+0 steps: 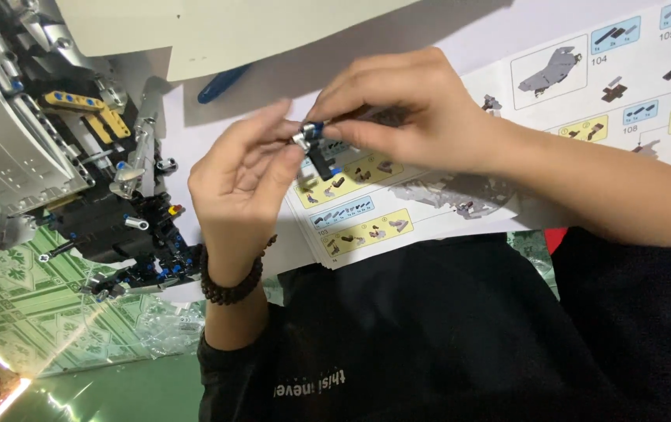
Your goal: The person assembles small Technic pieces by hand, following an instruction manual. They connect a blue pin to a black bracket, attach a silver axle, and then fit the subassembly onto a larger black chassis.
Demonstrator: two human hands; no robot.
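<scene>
Both hands meet above the open instruction booklet of white paper with blue and yellow step boxes (398,195), which lies on the worktop in front of the person. Left hand (238,184) comes up from the lower left, wrist wearing a dark beaded bracelet (230,285), its grip closed: thumb and fingertips pinch the small building-brick piece, grey and black with a blue pin (314,144). Right hand (406,109) reaches in from the right, its grip also closed on the same small piece from above, fingers curled over the top end. The piece is held in the air between the two hands, just over the booklet's left page, its black part pointing down. Exact shape of the piece hard to tell, mostly covered by fingers.

Left of the hands stands a large partly built brick model in silver-grey curved panels with black frame and yellow beams (62,148), near the left hand but apart from it. A blue pen-like tool (222,84) lies on the white surface above the hands. Person's black sleeves and black top (429,344) fill the lower frame. Green patterned floor (31,305) shows at lower left.
</scene>
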